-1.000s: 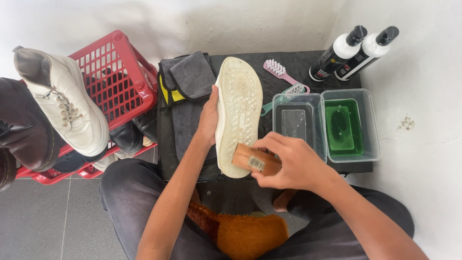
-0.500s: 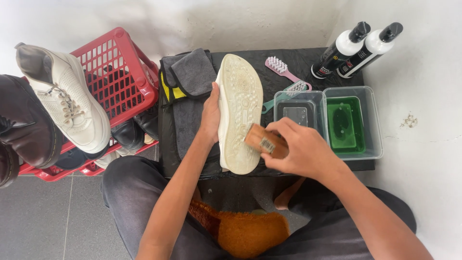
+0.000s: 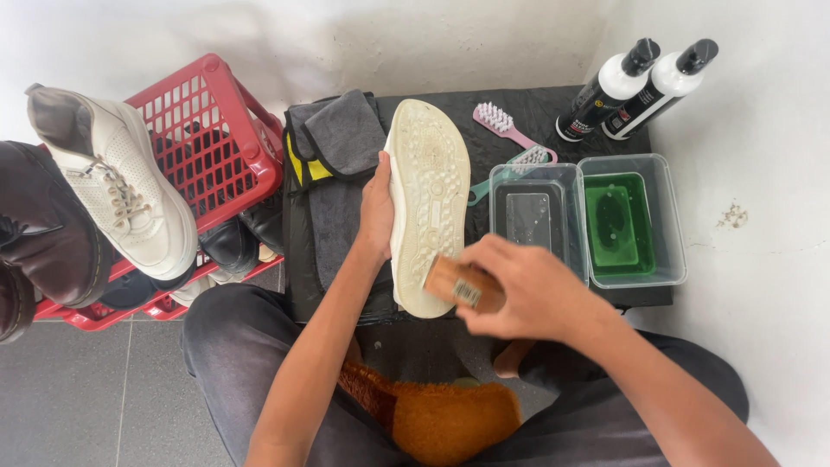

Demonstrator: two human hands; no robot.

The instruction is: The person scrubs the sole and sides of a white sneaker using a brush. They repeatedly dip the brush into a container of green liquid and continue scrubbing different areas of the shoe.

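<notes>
Centre of frame: left hand [image 3: 377, 207] wrapped around the left edge of a white shoe [image 3: 430, 203], held sole-up with the toe toward the top of the frame. Fingers curl behind it, thumb on the sole rim. Firm closed grip.

Right hand [image 3: 527, 290] closed around a wooden brush [image 3: 456, 282], pressed on the heel end of the sole, lower centre. Brush and hand are motion-blurred.

The shoe sits over a black table [image 3: 553, 112], just right of a folded grey cloth [image 3: 341, 164].

Right of the shoe:
- clear tub [image 3: 529, 216] with clear liquid
- clear tub with green liquid [image 3: 627, 220], touching the first
- pink brush [image 3: 501, 123] and teal brush [image 3: 519, 166] above the tubs
- two spray bottles [image 3: 644, 82] lying in the upper right corner

Left of frame: red crate [image 3: 212, 143], with a second white shoe [image 3: 117, 186] resting on it and a dark boot [image 3: 39, 229] at the far left edge. Orange cloth [image 3: 441, 419] on the lap, bottom centre.
</notes>
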